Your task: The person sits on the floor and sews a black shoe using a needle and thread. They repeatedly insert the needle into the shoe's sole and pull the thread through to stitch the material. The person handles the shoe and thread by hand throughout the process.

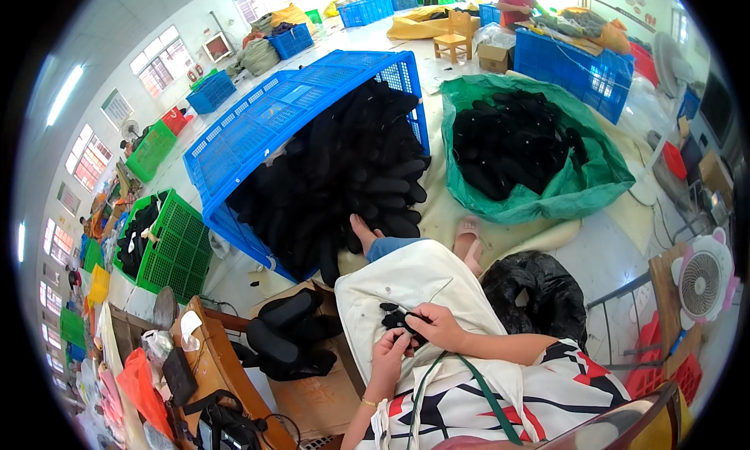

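Note:
Over a white cloth (406,282) on my lap, both hands meet on a small black piece (397,319). My left hand (390,351) pinches it from below, a bracelet on that wrist. My right hand (440,326) closes on it from the right. Ahead of my bare foot (362,233), a blue crate (258,122) lies tipped on its side and spills a heap of black insoles (351,176). A stack of black insoles (287,333) rests on cardboard to my left.
A green sack (578,192) of black insoles stands to the right, a black bag (539,294) beside my knee. A green crate (176,247) and a wooden bench (219,364) are on the left, a small fan (701,276) on the right. Another person (517,3) works at the far end.

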{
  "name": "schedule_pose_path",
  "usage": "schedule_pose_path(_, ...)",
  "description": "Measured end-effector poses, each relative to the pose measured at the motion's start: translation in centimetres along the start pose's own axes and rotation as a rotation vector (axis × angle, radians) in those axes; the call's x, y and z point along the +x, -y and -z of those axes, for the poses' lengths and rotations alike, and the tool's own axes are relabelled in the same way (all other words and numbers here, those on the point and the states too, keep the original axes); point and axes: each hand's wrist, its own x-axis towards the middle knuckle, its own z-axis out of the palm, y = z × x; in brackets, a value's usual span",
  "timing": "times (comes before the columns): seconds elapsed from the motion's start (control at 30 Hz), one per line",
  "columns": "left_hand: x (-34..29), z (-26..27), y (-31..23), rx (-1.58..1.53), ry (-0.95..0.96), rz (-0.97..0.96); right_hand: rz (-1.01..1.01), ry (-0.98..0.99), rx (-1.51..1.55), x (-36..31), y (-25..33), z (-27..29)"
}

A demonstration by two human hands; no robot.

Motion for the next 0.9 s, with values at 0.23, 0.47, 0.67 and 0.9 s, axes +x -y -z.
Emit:
schedule_pose_path(0.23,1.4,0.3,1.3,0.113,-0.165,-0.202,0.115,-0.069,-0.240,-0.4,0.4,-0.6)
schedule_pose_path(0.47,0.9,0.7,1.6,0.086,-0.114,-0.139,0.050,-0.022,-0.160,-0.3,-0.7,-0.3)
schedule_pose_path(0.67,1.1,0.3,1.4,0.180,-0.068,-0.172,0.191,-0.029,-0.215,-0.1,-2.3,0.5)
schedule_pose_path(0.9,1.5,2.0,2.1,0.193,-0.088,-0.116,0.544,0.013,-0.467,0.5,0.3,0.8)
